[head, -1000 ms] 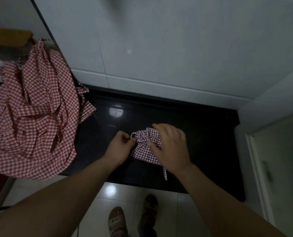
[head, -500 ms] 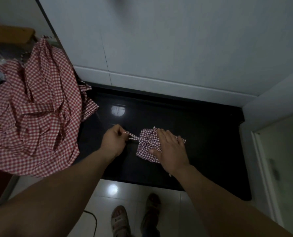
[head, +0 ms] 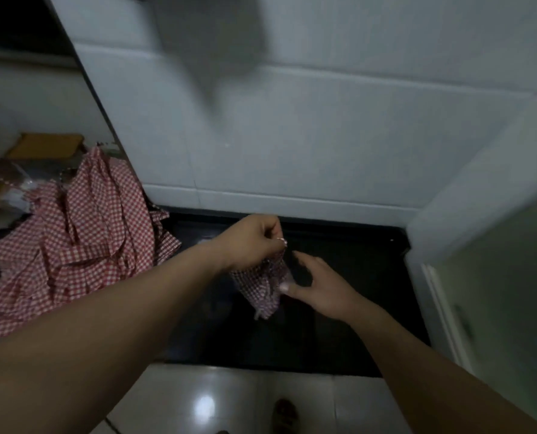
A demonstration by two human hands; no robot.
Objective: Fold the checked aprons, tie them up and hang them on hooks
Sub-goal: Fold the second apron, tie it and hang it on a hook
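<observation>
Red-checked apron bundle (head: 262,286) hangs from left hand (head: 251,238), right hand (head: 320,286) beside.

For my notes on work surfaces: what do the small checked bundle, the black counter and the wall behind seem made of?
The checked bundle looks like thin woven cloth, probably cotton, matte: it creases and hangs limp from the left hand. The black counter looks like polished stone or similar: dark, smooth, flat. The wall looks like glazed ceramic tile: pale, with straight joint lines.
</observation>
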